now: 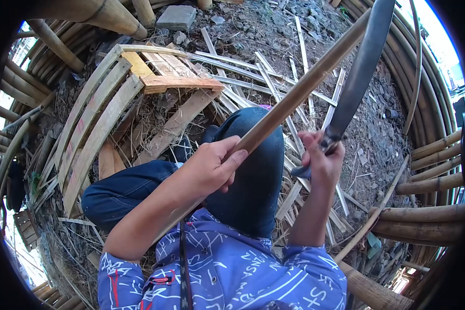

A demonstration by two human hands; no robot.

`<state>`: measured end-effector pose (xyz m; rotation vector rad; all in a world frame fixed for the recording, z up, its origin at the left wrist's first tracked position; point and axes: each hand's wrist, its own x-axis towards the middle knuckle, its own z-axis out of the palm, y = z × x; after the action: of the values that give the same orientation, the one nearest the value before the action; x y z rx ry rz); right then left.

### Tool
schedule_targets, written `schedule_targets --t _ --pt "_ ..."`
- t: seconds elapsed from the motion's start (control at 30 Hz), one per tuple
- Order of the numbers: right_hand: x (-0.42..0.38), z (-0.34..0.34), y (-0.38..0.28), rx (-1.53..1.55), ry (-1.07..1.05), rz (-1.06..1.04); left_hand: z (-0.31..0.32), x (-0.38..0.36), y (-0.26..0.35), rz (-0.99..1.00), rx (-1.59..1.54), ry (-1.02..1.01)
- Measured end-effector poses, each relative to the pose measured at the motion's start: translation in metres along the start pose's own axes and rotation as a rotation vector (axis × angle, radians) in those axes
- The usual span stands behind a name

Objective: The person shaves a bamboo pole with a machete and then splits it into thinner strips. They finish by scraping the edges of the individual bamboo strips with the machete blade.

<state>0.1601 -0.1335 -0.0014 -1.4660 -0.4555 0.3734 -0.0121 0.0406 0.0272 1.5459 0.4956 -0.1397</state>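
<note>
My left hand (pixel 218 162) is wrapped round a long split bamboo strip (pixel 306 85), thumb lying along its upper side. The strip slants from under my left forearm up to the far right. In my right hand (pixel 323 159) is a machete (pixel 360 70), gripped at the handle just below the blade. Its dark, broad blade points away from me, and its upper part overlaps the strip's far end in this view. A bluish-grey end (pixel 301 171) of the handle shows below my fingers. My bent knee (pixel 253 170) in dark jeans lies under the strip.
A slatted wooden pallet (pixel 101 111) stands on the ground to the left. Thin pale bamboo slats (pixel 266 77) lie scattered ahead and by my knee. Bamboo poles (pixel 423 222) are stacked along the right, with more poles (pixel 31 82) at left. A grey block (pixel 176 17) sits at the back.
</note>
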Motion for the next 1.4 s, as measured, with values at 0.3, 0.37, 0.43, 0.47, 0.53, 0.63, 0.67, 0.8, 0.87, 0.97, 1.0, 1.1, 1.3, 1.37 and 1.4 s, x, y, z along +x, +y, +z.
schedule_targets --t 0.3,0.37,0.43,0.47,0.53,0.63,0.67,0.8,0.87,0.97,1.0,1.1,1.3,1.37,1.4 --pt "-0.018 0.011 -0.007 -0.62 -0.013 -0.28 0.019 0.02 0.018 0.046 -0.114 0.013" --pt "-0.013 0.011 -0.008 -0.729 -0.13 -0.391 0.025 0.022 0.021 0.056 -0.066 0.005" --pt "-0.01 0.012 -0.013 -0.768 -0.122 -0.389 0.03 0.024 0.025 0.063 -0.023 -0.001" --pt "-0.009 0.012 -0.014 -0.809 -0.156 -0.394 0.033 0.025 0.027 0.103 0.058 0.027" --pt "-0.006 0.009 -0.012 -0.894 -0.185 -0.418 0.038 0.027 0.027 0.138 0.142 0.044" --pt "0.0 0.005 0.001 -0.951 -0.165 -0.382 0.041 0.032 0.018 0.223 0.199 0.097" --pt "0.004 0.003 0.01 -0.988 -0.155 -0.391 0.042 0.034 0.015 0.246 0.233 0.141" --pt "0.013 0.0 0.015 -1.019 -0.117 -0.421 0.044 0.034 0.011 0.315 0.318 0.195" --pt "0.02 -0.007 0.017 -1.071 -0.099 -0.409 0.044 0.034 0.006 0.316 0.33 0.208" --pt "0.035 -0.028 0.019 -1.009 -0.005 -0.248 0.043 0.029 0.003 0.324 0.359 0.229" --pt "0.041 -0.039 0.023 -1.067 0.031 -0.265 0.044 0.028 0.003 0.329 0.37 0.245" --pt "0.043 -0.05 0.025 -1.17 0.081 -0.312 0.044 0.029 0.003 0.301 0.383 0.232" --pt "-0.002 -0.002 -0.006 -0.733 -0.153 -0.204 0.047 0.033 0.014 0.283 0.344 0.233" --pt "-0.004 0.005 -0.005 -0.887 -0.214 -0.266 0.048 0.033 0.013 0.339 0.391 0.265" --pt "-0.002 0.006 0.002 -0.857 -0.175 -0.279 0.049 0.032 0.013 0.4 0.431 0.297"
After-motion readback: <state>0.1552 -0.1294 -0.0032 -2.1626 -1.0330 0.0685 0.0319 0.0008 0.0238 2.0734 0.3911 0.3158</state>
